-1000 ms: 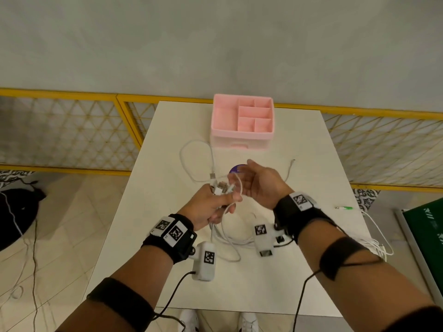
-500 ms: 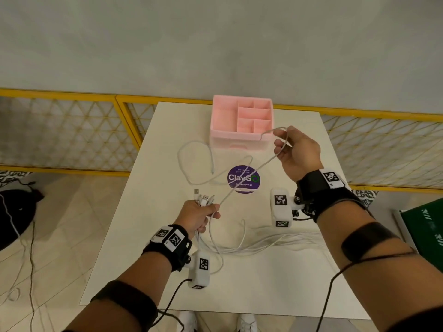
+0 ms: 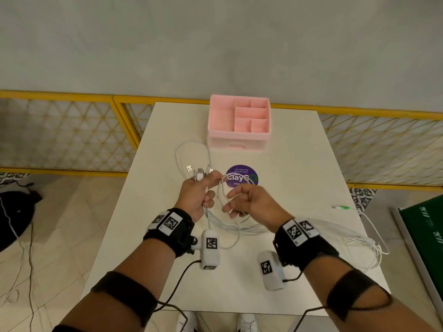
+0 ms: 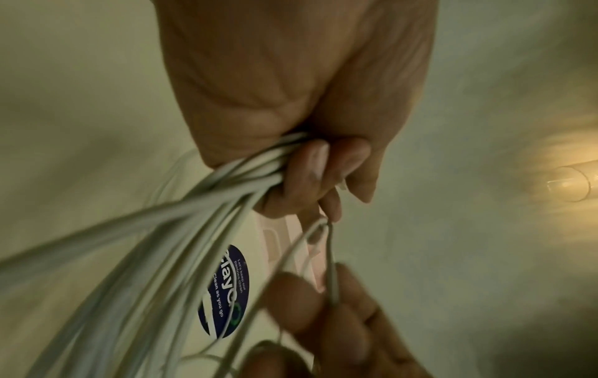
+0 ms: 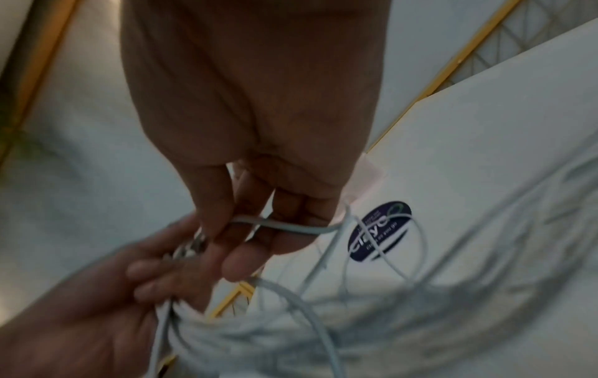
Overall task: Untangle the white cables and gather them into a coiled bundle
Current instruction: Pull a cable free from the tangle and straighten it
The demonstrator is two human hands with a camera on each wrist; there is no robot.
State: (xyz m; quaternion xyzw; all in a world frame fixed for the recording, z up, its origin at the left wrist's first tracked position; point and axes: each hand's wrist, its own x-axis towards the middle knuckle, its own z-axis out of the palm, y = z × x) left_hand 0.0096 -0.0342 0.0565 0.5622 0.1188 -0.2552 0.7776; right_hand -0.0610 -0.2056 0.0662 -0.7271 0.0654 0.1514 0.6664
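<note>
Your right hand [image 3: 249,202] has swung back from near the pink plastic organiser box [image 3: 239,125], pinching one strand beside your left hand [image 3: 199,195], which grips the thin white cables [image 3: 230,226] over the white table [image 3: 299,168]; lay that loop flat.

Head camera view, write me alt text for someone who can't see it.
A person's left hand grips a bunch of white cables with plug ends sticking up, while the right hand pinches one cable loop beside it, above a white table. A pink organizer box sits behind.
</note>
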